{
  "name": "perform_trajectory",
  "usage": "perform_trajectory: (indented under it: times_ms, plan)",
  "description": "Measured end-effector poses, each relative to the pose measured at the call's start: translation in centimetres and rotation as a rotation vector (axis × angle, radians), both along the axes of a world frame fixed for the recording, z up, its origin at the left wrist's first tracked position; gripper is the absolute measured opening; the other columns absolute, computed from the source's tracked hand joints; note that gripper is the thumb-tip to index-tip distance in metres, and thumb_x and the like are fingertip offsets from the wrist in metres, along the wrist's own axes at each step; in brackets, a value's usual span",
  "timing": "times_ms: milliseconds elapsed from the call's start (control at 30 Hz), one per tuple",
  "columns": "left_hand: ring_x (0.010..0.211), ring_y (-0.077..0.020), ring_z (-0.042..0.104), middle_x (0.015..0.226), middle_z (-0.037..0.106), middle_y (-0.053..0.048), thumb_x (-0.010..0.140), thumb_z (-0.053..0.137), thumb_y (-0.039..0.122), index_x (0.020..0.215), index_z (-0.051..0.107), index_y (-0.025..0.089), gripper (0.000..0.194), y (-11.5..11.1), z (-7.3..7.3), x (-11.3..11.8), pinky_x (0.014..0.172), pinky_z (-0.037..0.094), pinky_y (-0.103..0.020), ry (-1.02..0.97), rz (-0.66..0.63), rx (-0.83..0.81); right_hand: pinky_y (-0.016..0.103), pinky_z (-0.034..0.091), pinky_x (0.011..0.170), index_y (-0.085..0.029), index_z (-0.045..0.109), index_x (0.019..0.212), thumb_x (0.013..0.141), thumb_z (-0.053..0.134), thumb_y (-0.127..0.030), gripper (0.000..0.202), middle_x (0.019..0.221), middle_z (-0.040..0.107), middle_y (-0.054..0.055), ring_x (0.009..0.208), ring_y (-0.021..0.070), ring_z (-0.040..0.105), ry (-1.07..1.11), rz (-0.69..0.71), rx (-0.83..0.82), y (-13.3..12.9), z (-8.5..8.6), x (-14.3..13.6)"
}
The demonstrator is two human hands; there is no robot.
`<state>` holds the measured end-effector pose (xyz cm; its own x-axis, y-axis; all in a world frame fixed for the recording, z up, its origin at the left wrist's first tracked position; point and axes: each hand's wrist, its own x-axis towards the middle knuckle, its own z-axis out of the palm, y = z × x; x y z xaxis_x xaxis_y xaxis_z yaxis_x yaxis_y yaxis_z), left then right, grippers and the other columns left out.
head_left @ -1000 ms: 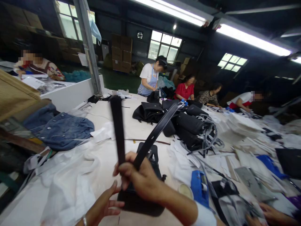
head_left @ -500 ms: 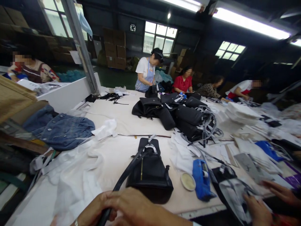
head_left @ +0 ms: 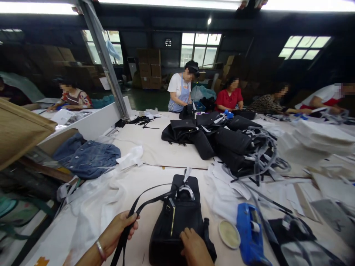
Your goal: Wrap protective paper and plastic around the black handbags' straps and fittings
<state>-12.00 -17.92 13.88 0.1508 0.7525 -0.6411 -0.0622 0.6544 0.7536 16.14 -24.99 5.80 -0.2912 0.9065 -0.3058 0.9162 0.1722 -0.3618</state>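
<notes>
A black backpack [head_left: 184,212] with a gold zipper lies on the pale table in front of me, its flap turned away at the far end. White wrapping covers its top handle [head_left: 186,193]. My left hand [head_left: 123,228], with a bracelet at the wrist, is closed around the long black straps [head_left: 144,202], raised to the left of the bag. The strap ends drop below the fingers. My right hand [head_left: 194,245] rests on the bag's lower front with its fingers curled against it; what the fingertips grip is partly hidden.
Right of the bag are a round dish [head_left: 229,235] and a blue tape dispenser [head_left: 249,232]. More black bags [head_left: 230,142] are piled behind. Denim clothing [head_left: 91,157] lies left, near a metal post [head_left: 108,62]. Several people work across the table.
My hands, together on the strap before, have parted. The left holds the straps out left; the right has moved onto the bag's front. The view has levelled, and the co-worker's hands at right are gone.
</notes>
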Motion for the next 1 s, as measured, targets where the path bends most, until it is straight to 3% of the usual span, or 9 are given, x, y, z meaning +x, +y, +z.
perform_trajectory:
  times_ms: [133, 267, 367, 467, 533, 633, 800, 900, 1000]
  plan:
    - [0.045, -0.0058, 0.045, 0.062, 0.059, -0.001, 0.074, 0.063, 0.047, 0.084, 0.058, 0.013, 0.036, 0.8, 1.3, 2.3, 0.042, 0.034, -0.018, 0.002, -0.018, 0.056, 0.034, 0.043, 0.084, -0.016, 0.065, 0.095, 0.064, 0.071, -0.02, 0.031, 0.103, 0.063, 0.012, 0.098, 0.0296, 0.058, 0.114, 0.026, -0.163, 1.0, 1.9, 1.7]
    - [0.044, -0.007, 0.048, 0.062, 0.061, -0.001, 0.077, 0.058, 0.048, 0.086, 0.057, 0.013, 0.036, 0.8, 3.3, 5.4, 0.041, 0.034, -0.018, 0.073, -0.066, 0.133, 0.03, 0.043, 0.081, -0.023, 0.064, 0.1, 0.086, 0.051, -0.04, 0.026, 0.097, 0.067, 0.006, 0.094, 0.0212, 0.061, 0.772, -0.135, -0.182, 3.9, 6.2, 1.5]
    - [0.042, -0.0094, 0.051, 0.059, 0.062, -0.003, 0.077, 0.057, 0.048, 0.086, 0.057, 0.013, 0.036, 0.2, 4.2, 8.7, 0.041, 0.037, -0.02, 0.069, -0.153, 0.187, 0.034, 0.047, 0.076, -0.021, 0.057, 0.115, 0.086, 0.045, -0.053, 0.044, 0.094, 0.067, 0.007, 0.084, 0.0205, 0.064, 1.313, -0.182, -0.509, 6.0, 8.3, -1.5]
    - [0.041, -0.0126, 0.054, 0.056, 0.063, -0.005, 0.077, 0.056, 0.049, 0.084, 0.057, 0.012, 0.037, -0.8, 3.9, 10.8, 0.041, 0.039, -0.022, 0.024, -0.239, 0.17, 0.036, 0.051, 0.068, -0.017, 0.055, 0.116, 0.082, 0.047, -0.06, 0.055, 0.095, 0.067, 0.011, 0.075, 0.0208, 0.066, 1.667, -0.299, -0.783, 7.3, 9.0, -4.8]
    - [0.042, -0.0139, 0.056, 0.058, 0.065, -0.006, 0.076, 0.057, 0.048, 0.082, 0.059, 0.012, 0.037, -1.7, 3.3, 10.5, 0.042, 0.041, -0.023, -0.036, -0.242, 0.108, 0.037, 0.05, 0.077, -0.013, 0.059, 0.106, 0.08, 0.055, -0.056, 0.05, 0.1, 0.067, 0.015, 0.085, 0.0229, 0.066, 1.78, -0.382, -0.783, 8.1, 8.9, -5.5]
    - [0.046, -0.0144, 0.059, 0.062, 0.067, -0.008, 0.074, 0.061, 0.044, 0.084, 0.062, 0.012, 0.033, -3.9, 2.3, 7.8, 0.046, 0.043, -0.024, -0.159, -0.256, -0.002, 0.041, 0.046, 0.09, -0.012, 0.061, 0.095, 0.078, 0.061, -0.05, 0.042, 0.098, 0.068, 0.015, 0.089, 0.024, 0.066, 1.832, -0.47, -0.768, 10.0, 7.9, -4.3]
    - [0.046, -0.0144, 0.059, 0.061, 0.067, -0.008, 0.072, 0.064, 0.04, 0.081, 0.067, 0.011, 0.03, -7.2, -0.3, 2.6, 0.046, 0.042, -0.024, -0.221, -0.273, -0.1, 0.04, 0.048, 0.09, -0.017, 0.062, 0.093, 0.074, 0.068, -0.046, 0.036, 0.1, 0.069, 0.011, 0.088, 0.0225, 0.066, 1.791, -0.709, -0.682, 13.7, 5.6, -2.9]
    - [0.042, -0.0128, 0.056, 0.058, 0.066, -0.006, 0.069, 0.065, 0.041, 0.077, 0.066, 0.011, 0.031, -6.3, -2.5, 1.3, 0.043, 0.041, -0.023, -0.181, -0.217, -0.081, 0.038, 0.049, 0.09, -0.019, 0.06, 0.104, 0.07, 0.071, -0.045, 0.043, 0.106, 0.067, 0.01, 0.1, 0.0233, 0.063, 1.757, -0.731, -0.625, 12.9, 4.9, -6.1]
    - [0.039, -0.0113, 0.053, 0.054, 0.063, -0.005, 0.067, 0.066, 0.043, 0.074, 0.063, 0.011, 0.033, -3.8, -4.8, 1.5, 0.042, 0.04, -0.023, -0.117, -0.1, -0.035, 0.038, 0.053, 0.079, -0.017, 0.059, 0.107, 0.064, 0.076, -0.044, 0.054, 0.101, 0.068, 0.011, 0.098, 0.0271, 0.063, 1.576, -0.658, -0.682, 10.2, 4.0, -10.4]
